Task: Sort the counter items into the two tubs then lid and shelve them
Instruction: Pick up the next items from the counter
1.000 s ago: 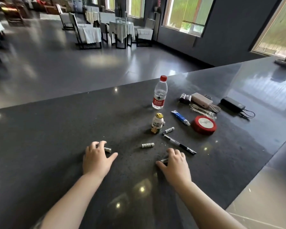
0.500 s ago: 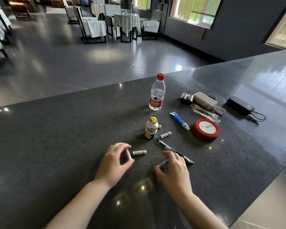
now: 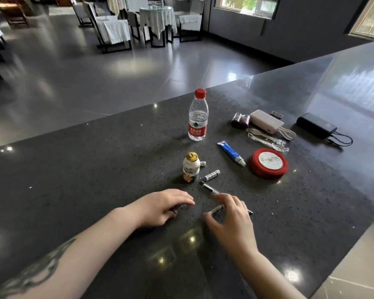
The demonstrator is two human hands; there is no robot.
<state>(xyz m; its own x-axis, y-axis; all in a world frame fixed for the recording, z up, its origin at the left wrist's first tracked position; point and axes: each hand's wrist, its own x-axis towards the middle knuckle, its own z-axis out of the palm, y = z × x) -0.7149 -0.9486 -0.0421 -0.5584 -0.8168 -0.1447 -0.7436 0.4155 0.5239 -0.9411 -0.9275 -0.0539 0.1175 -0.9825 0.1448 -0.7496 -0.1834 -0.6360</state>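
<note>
Left hand [image 3: 160, 207] cups a dark battery [image 3: 178, 209], right hand [image 3: 231, 216] pinches a white battery [image 3: 217, 210]; risk: loose cylinders roll across the slick counter [image 3: 95, 169], no tubs in view.

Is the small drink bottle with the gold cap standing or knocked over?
Upright. The small drink bottle stands on its base on the counter, gold cap on top.

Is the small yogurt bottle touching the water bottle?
Apart. The head view shows bare counter between the small yogurt bottle and the water bottle standing farther back.
</note>
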